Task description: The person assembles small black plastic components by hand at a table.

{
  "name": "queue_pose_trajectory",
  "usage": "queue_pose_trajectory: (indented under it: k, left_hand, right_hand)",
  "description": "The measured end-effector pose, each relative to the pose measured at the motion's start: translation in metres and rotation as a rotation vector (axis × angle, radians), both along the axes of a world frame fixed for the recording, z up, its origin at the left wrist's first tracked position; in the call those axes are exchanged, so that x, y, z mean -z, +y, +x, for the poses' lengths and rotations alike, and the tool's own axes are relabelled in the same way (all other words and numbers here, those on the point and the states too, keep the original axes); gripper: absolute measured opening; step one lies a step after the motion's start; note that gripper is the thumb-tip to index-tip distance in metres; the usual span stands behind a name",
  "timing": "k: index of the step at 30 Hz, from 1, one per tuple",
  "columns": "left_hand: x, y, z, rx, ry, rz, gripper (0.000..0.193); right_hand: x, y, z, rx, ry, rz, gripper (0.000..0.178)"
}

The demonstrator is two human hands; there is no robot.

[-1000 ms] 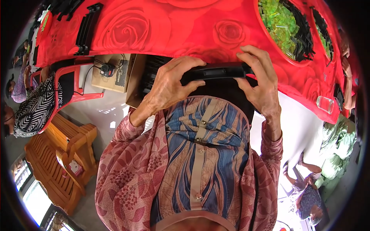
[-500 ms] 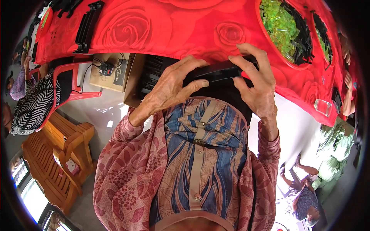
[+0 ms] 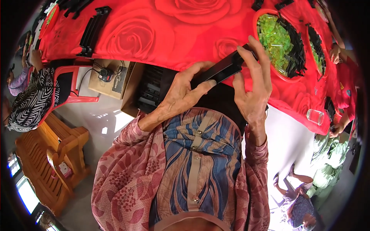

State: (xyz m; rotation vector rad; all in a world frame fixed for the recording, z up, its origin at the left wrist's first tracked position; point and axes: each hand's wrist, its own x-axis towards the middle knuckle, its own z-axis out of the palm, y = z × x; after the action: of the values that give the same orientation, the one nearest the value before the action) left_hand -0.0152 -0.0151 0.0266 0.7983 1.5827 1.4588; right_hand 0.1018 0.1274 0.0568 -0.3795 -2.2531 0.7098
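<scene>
A long black plastic bar (image 3: 221, 71) is held aslant over the front edge of the red cloth, its right end raised. My left hand (image 3: 182, 89) grips its lower left end, with the thumb along the near side. At the raised right end, my right hand (image 3: 252, 90) has fingertips on the top and the thumb by the lower corner. Its forefinger stretches out past the end. Whether any small piece sits under those fingertips, I cannot make out.
Beyond my right hand, a red-rimmed tray (image 3: 257, 29) holds green translucent pieces (image 3: 274, 38) and black strips (image 3: 295, 48). More black bars (image 3: 92, 32) lie at the left on the red tablecloth (image 3: 165, 42). A clear glass (image 3: 315, 116) stands near the right edge. Cardboard boxes (image 3: 110, 82) sit below left.
The bar has tilted, its right end now higher and farther away. My right hand's fingers have shifted up with that end, and its forefinger has straightened.
</scene>
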Motion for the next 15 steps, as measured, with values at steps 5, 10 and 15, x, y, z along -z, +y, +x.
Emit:
queue_pose_trajectory:
  k: [5,10,15]
  left_hand:
    - [0.010,-0.004,-0.001,0.073,-0.386,0.089,0.050]
    - [0.016,0.000,-0.008,-0.011,-0.760,0.127,0.040]
    - [0.028,0.001,-0.008,-0.037,-0.830,0.188,0.039]
  right_hand:
    - [0.005,-0.002,0.002,0.026,-0.062,0.005,0.046]
    - [0.001,-0.010,0.003,0.126,0.080,-0.262,0.033]
    - [0.005,-0.013,0.003,0.061,0.142,-0.370,0.024]
